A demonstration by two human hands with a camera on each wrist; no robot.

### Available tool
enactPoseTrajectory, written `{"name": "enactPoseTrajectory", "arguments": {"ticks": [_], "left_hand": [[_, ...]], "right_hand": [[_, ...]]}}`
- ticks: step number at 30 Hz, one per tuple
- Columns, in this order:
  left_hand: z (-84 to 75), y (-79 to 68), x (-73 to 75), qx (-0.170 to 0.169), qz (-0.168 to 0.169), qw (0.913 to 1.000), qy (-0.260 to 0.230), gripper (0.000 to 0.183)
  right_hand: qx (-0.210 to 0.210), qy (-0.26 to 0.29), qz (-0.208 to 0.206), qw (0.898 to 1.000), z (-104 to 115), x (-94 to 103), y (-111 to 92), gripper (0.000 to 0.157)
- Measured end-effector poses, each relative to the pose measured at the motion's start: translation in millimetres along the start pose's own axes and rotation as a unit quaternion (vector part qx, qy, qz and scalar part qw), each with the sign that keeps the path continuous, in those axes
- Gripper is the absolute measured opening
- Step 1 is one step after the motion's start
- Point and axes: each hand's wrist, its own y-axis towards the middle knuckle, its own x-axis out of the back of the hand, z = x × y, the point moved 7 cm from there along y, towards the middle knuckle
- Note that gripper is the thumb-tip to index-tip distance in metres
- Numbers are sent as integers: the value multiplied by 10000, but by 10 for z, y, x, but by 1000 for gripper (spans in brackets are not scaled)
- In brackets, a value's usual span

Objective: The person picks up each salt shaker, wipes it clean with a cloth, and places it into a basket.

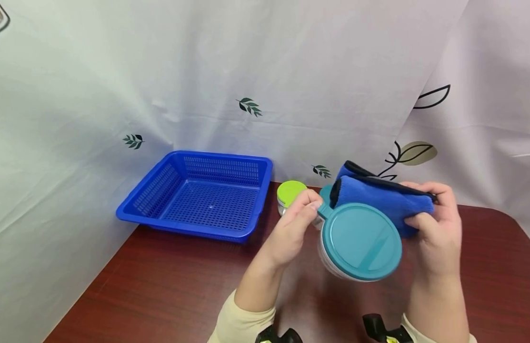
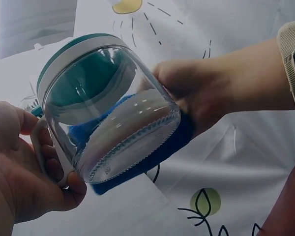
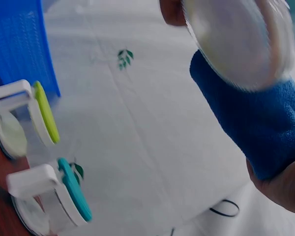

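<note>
Up off the table, my left hand grips the handle of a clear glass jar with a teal lid. The jar is tilted, its lid facing the head camera, and its inside looks bare in the left wrist view. My right hand holds a folded blue cloth with black edging, thumb on the near side. In the head view the cloth is just behind and to the right of the jar; in the right wrist view it overlaps the jar's bottom.
A blue perforated basket stands at the back left of the dark red table. Right of it are a jar with a green lid and another teal-lidded jar. A pale patterned curtain hangs behind.
</note>
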Motion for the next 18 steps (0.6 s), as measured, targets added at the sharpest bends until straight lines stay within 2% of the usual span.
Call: {"name": "enactPoseTrajectory", "arguments": {"ticks": [3, 6, 9, 11, 16, 18], "left_hand": [[32, 5, 63, 105, -338, 9993, -110, 23], [60, 7, 188, 128, -1126, 9926, -443, 19], [79, -8, 318, 5, -1991, 9772, -741, 16], [79, -21, 379, -120, -2428, 9665, -821, 14], [70, -50, 460, -333, -3159, 9418, -1099, 13], [68, -59, 484, -386, -3368, 9331, -1199, 14]], "right_hand": [[25, -154, 112, 9998, -24, -26, -6, 46], [294, 106, 229, 9992, -18, -36, 0, 44], [594, -267, 404, 9971, 10, -75, -11, 43], [720, -663, 542, 9937, 28, -123, -27, 42], [933, -1728, 803, 9772, 40, -329, -102, 37], [971, -2220, 870, 9663, 25, -430, -149, 38]]}}
